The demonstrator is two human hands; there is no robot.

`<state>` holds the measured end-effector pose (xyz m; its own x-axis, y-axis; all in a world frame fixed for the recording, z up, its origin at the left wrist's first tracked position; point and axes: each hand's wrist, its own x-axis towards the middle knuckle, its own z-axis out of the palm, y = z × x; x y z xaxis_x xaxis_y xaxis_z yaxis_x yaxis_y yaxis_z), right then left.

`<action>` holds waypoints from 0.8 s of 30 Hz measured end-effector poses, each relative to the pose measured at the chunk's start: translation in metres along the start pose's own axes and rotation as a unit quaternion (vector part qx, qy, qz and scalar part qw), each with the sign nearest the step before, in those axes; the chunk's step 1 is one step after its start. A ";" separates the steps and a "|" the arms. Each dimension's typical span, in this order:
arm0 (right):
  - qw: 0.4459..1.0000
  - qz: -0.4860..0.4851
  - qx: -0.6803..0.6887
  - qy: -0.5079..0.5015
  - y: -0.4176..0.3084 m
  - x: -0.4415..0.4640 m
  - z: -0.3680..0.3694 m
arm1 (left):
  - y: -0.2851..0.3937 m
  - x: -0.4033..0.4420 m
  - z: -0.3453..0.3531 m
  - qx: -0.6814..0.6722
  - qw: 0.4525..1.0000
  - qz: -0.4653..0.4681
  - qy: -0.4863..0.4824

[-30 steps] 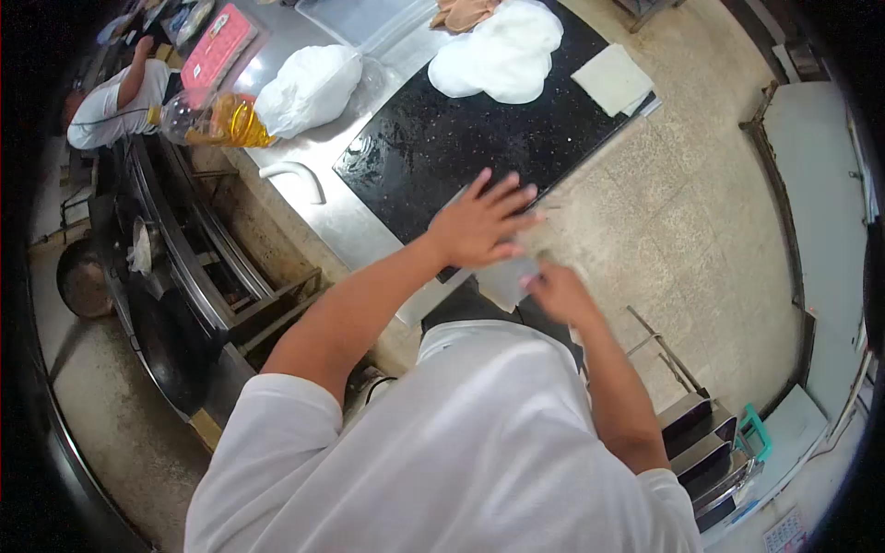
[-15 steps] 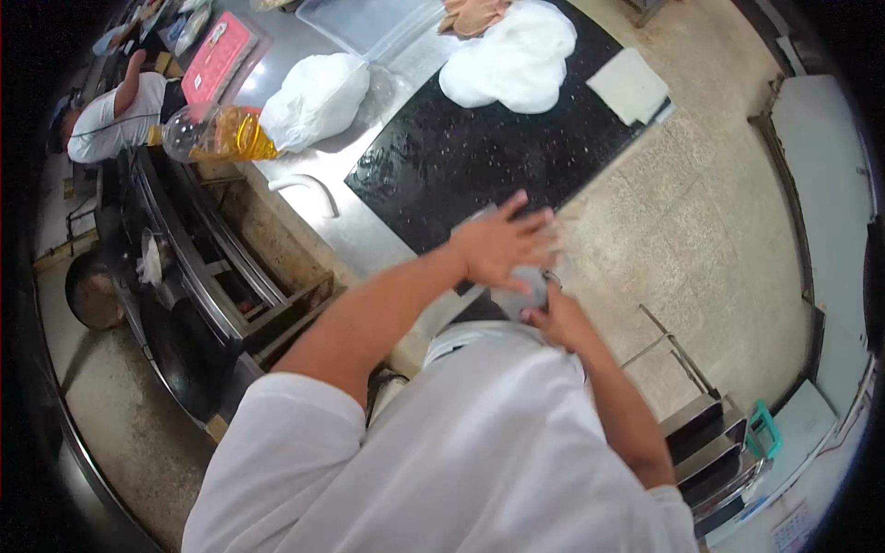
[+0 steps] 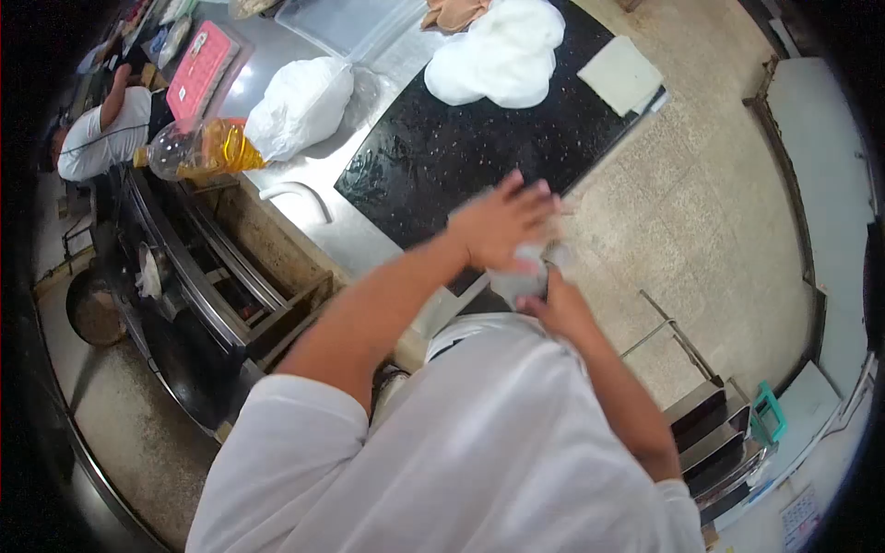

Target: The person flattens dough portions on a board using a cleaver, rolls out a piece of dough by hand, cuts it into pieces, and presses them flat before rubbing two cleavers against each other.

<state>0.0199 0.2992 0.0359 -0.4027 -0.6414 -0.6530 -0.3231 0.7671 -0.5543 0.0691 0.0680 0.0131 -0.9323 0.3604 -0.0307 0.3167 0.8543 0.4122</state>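
One grey thing [image 3: 518, 284], blurred, lay between the left hand [image 3: 502, 224], fingers spread, and the curled right hand [image 3: 560, 306], its grip impossible to tell; it seemed light, thin and slippery, best held by the edge nearest the right hand.

The right hand [image 3: 556, 302] holds a blurred, translucent greyish object [image 3: 518, 282] by the spread left hand [image 3: 502, 224], near the speckled black slab [image 3: 479, 147].

Left hand [image 3: 505, 224] splayed, right hand [image 3: 558, 302] curled
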 end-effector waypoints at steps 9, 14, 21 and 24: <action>0.993 -0.009 -0.113 0.032 -0.041 0.075 -0.089 | -0.070 0.046 -0.033 0.095 0.990 -0.047 0.096; 0.999 -0.018 -0.020 0.018 -0.021 0.021 -0.035 | -0.029 0.018 -0.013 0.026 0.999 -0.034 0.021; 0.997 0.068 -0.040 0.019 -0.025 0.037 -0.070 | -0.035 0.049 -0.025 0.081 0.995 -0.022 0.061; 0.992 -0.015 -0.115 0.046 -0.044 0.068 -0.094 | -0.069 0.057 -0.036 0.105 0.989 -0.038 0.099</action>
<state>-0.0736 0.2230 0.0637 -0.4632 -0.6688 -0.5815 -0.5194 0.7365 -0.4334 -0.0125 0.0158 0.0159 -0.9644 0.2287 0.1330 0.2534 0.9429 0.2163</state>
